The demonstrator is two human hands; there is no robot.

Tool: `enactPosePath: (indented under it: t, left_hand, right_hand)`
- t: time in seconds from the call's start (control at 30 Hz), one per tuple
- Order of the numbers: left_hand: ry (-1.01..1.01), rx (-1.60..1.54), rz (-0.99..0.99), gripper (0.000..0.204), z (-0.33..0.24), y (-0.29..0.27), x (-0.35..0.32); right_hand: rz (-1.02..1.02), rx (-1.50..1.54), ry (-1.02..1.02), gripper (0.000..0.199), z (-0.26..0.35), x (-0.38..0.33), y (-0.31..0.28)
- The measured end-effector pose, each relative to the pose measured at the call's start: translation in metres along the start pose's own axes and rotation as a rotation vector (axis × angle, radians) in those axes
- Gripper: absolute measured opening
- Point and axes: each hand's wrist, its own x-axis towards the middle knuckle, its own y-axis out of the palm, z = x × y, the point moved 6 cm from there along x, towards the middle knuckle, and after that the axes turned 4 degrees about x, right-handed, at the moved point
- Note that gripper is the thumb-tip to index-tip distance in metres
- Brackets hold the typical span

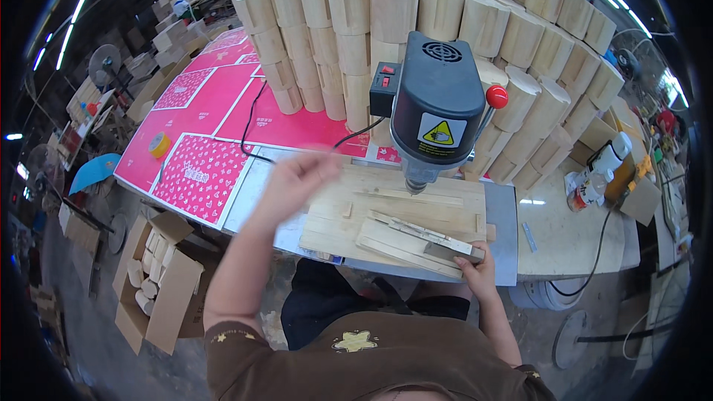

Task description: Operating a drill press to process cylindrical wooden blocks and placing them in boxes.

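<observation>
One hand holds the wooden strip in front of the drill, the other is in the air.

The right hand grips the right end of a pale wooden strip, which lies aslant on a wide wooden board, near the front edge of the bench. The left hand is raised about the board's back left corner; it is blurred, so I cannot tell if it is closed on something. As I judge, the step in hand is placing the strip for the drill press. The next move calls for, I think, a steady right grip, with fingers away from the chuck.
</observation>
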Motion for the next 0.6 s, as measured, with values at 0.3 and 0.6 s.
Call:
enactPosePath:
  t: [0.3, 0.6]
  left_hand:
    - [0.350, -0.217, -0.247, 0.033, -0.079, -0.047, 0.150]
    - [0.523, 0.155, -0.184, 0.057, -0.183, -0.006, 0.269]
  right_hand:
    - [-0.037, 0.008, 0.053, 0.029, 0.006, -0.007, 0.004]
    - [-0.019, -0.034, 0.104, 0.026, 0.005, -0.011, 0.001]
